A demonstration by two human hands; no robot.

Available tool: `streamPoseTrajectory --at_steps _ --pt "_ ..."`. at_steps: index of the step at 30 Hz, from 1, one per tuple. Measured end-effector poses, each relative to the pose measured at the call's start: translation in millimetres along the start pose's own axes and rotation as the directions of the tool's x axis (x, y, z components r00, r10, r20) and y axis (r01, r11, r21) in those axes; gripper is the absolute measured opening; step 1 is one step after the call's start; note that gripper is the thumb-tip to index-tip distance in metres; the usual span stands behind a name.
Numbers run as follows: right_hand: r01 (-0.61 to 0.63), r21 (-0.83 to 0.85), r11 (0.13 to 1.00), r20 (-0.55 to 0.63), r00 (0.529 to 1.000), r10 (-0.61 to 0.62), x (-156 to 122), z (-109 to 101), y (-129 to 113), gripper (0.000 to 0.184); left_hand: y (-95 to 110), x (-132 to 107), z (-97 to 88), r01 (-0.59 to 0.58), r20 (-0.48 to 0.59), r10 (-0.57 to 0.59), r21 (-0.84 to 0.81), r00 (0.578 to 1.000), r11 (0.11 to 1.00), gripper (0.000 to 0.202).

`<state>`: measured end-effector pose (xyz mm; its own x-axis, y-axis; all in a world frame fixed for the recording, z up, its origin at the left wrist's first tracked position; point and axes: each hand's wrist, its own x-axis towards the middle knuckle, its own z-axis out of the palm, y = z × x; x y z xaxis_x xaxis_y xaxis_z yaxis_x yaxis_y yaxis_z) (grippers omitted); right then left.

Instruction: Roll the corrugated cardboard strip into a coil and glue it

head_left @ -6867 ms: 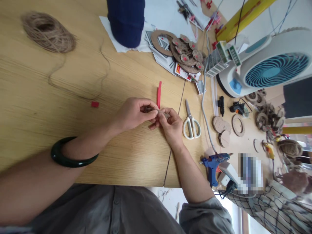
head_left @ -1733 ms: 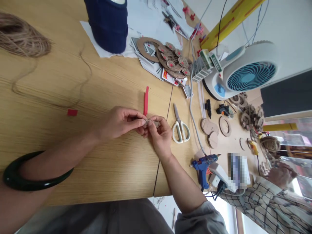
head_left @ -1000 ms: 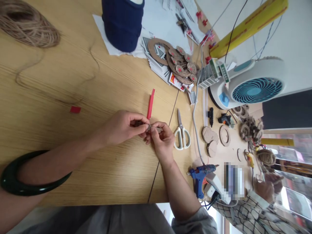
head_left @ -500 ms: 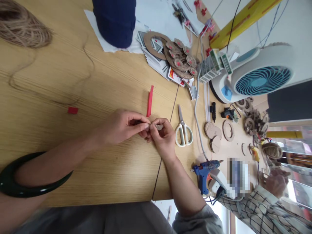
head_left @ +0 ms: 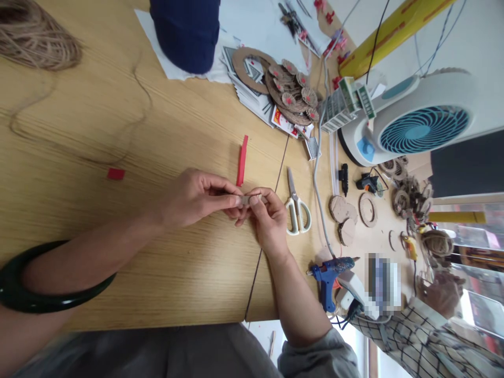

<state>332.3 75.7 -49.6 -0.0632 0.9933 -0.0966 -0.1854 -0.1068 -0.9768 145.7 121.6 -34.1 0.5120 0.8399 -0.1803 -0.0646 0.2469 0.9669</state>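
My left hand (head_left: pixel 195 197) and my right hand (head_left: pixel 270 218) meet over the wooden table (head_left: pixel 118 131), fingertips pinched together on a small brown twine-wrapped piece (head_left: pixel 249 199). Both hands are closed on it. A dark green bangle (head_left: pixel 39 294) sits on my left forearm. A red paper strip (head_left: pixel 242 168) lies just beyond my fingers. White-handled scissors (head_left: pixel 297 210) lie right of my right hand.
A jute twine ball (head_left: pixel 31 42) sits far left, its strand looping across the table. A navy object (head_left: pixel 187 31), cardboard rings and discs (head_left: pixel 291 94), a fan (head_left: pixel 417 121) and a blue glue gun (head_left: pixel 328 270) are around. Another person's checked sleeve (head_left: pixel 425 336) is at lower right.
My hands have kept working the small piece in the same spot, with the fingers shifting slightly. The view has wobbled a little. The other person's hand at lower right has moved.
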Motion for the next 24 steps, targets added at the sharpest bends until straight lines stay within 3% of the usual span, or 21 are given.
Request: streamPoseTrajectory --at_steps 4,11,24 --pt "-0.008 -0.021 1.000 -0.012 1.000 0.008 -1.5 2.1 -0.8 0.038 -6.9 0.9 -2.0 -0.005 -0.058 0.008 0.054 0.998 0.999 0.013" --pt "-0.026 -0.044 0.999 -0.038 0.999 0.025 -2.6 3.9 -4.1 0.040 -4.7 0.8 1.4 -0.008 -0.012 0.009 0.034 1.000 0.999 0.015" --pt "-0.007 -0.059 0.998 -0.079 0.997 0.003 -5.2 7.4 -3.8 0.039 -12.0 2.1 0.8 0.004 -0.046 -0.001 0.054 0.999 0.999 0.016"
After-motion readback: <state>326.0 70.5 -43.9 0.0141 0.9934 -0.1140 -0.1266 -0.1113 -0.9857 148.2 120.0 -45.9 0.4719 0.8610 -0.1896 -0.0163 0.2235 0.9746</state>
